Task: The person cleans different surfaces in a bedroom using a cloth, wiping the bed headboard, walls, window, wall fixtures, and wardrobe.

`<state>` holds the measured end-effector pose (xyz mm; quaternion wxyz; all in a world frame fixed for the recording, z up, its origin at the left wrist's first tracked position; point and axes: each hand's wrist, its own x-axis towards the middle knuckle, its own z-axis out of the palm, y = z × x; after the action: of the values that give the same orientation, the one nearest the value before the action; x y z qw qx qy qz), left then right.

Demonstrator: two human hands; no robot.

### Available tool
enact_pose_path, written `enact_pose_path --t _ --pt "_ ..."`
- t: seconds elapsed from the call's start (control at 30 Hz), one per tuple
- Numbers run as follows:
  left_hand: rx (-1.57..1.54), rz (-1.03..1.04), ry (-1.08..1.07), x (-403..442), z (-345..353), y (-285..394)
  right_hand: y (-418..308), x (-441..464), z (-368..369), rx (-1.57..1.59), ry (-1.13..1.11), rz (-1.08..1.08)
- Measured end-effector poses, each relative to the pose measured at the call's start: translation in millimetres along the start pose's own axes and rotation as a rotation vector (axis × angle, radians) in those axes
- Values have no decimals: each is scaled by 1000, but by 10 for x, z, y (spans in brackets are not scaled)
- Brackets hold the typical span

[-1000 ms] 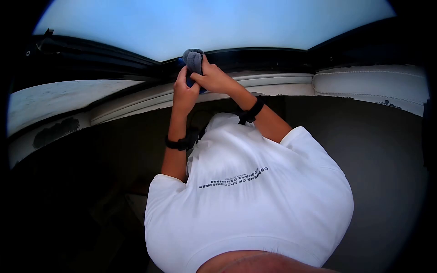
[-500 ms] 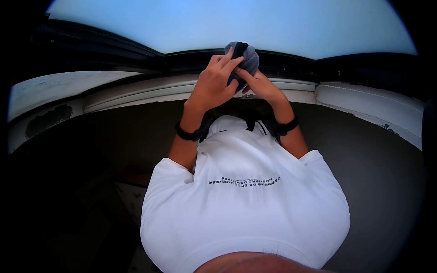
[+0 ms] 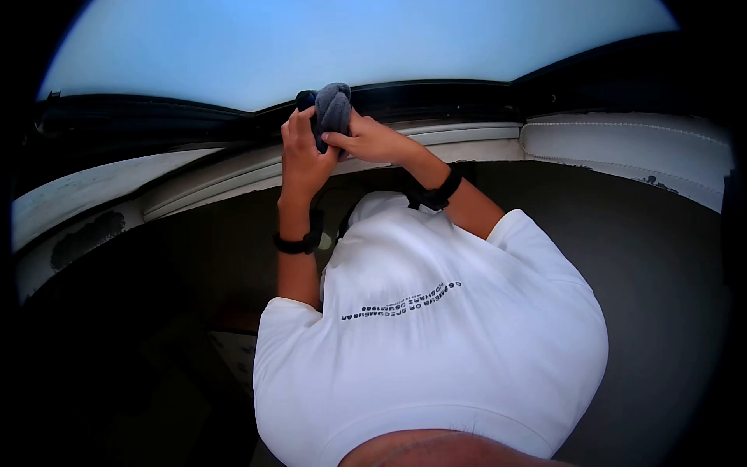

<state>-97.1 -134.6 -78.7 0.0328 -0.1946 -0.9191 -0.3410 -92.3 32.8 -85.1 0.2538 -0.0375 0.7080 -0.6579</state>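
Note:
A bunched grey cloth is held up in front of me near the dark window frame. My right hand is closed on it from the right, with the thumb across its lower part. From the left, my left hand is closed, its curled fingers against the cloth and a dark rounded thing. That dark thing shows only at its top, and I cannot make out its kind. Both wrists wear black bands.
Behind the hands runs a black frame below a pale blue pane. A white ledge with peeling, dark patches curves along beneath it. A pale panel with dark spots stands low on the left in shadow.
Both hands have moved left with the cloth. The grey cloth now stands more upright, and the dark thing shows at its left side instead of across its top.

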Motion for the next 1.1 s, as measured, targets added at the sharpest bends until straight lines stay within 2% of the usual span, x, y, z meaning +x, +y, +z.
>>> enact_pose_path --t 0.03,0.1,0.17,0.3,0.37,0.4,0.43,0.5,0.53,0.6,0.73,0.8,0.9,1.0,1.07,1.1 --pt "9 -21 3 -4 15 74 50 2 -10 4 0 0" --pt "17 -40 10 1 81 166 181 40 -40 -209 37 -79" --pt "130 -18 59 15 187 257 140 -28 -128 -189 23 -28" --pt "154 4 42 113 318 644 109 -301 -398 -185 64 58" --pt "137 -32 -104 179 390 880 225 -460 -549 -134 111 60" --pt "198 65 -69 202 504 906 290 -517 -626 -84 159 54" --pt "209 56 -62 238 563 1001 369 -586 -702 -83 145 46" --pt "128 60 -211 320 670 1224 501 -750 -808 100 342 -7" --pt "132 57 -207 337 770 1278 480 -820 -823 100 336 -11" --pt "135 174 -188 354 997 1375 429 -986 -872 203 533 -41" --pt "30 272 -259 396 1230 1582 583 -1212 -1026 272 734 -24" --pt "-33 283 -280 405 1306 1621 597 -1284 -1114 269 763 -42" --pt "-109 267 -332 423 1211 1594 600 -1207 -1127 298 833 -149" --pt "-125 200 -377 383 1012 1494 550 -1137 -1118 198 810 -75" --pt "-79 125 -445 353 771 1410 510 -1023 -1030 -36 773 -52" --pt "-78 125 -452 299 705 1333 465 -984 -964 -31 776 -47"
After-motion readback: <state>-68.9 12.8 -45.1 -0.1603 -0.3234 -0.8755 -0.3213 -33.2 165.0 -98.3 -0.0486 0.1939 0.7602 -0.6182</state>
